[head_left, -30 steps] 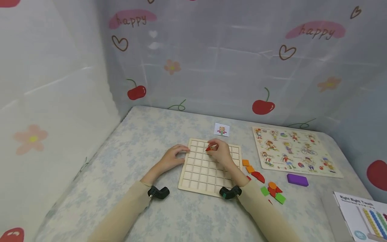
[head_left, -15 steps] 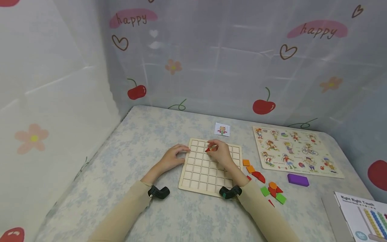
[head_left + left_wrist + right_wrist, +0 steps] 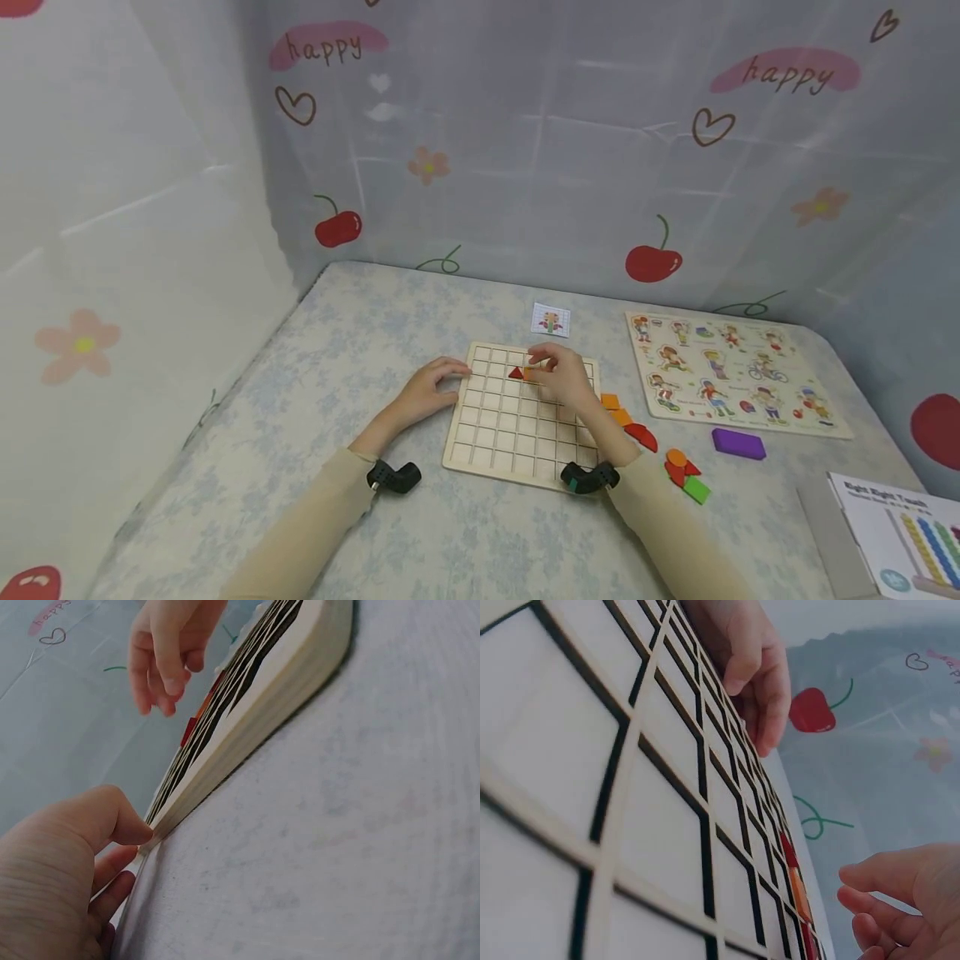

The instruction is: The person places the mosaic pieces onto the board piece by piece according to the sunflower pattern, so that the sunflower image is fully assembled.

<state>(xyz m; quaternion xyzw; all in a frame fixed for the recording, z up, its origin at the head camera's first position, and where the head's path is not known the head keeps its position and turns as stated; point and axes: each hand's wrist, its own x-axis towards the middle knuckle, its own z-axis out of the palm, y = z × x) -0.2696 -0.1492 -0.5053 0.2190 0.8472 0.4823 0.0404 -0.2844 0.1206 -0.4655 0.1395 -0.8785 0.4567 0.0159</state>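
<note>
the right grip [image 3: 564, 377] is loosely parted and holds nothing; just left of its fingertips an orange piece [image 3: 799, 894] and a red triangle [image 3: 516, 373] lie side by side on the gridded board [image 3: 483, 435] below it; the left grip [image 3: 427, 392] is relaxed, its fingers touching the board's left edge; a printed card [image 3: 551, 320] lies beyond the right grip, a purple block [image 3: 738, 444] well to its right
</note>
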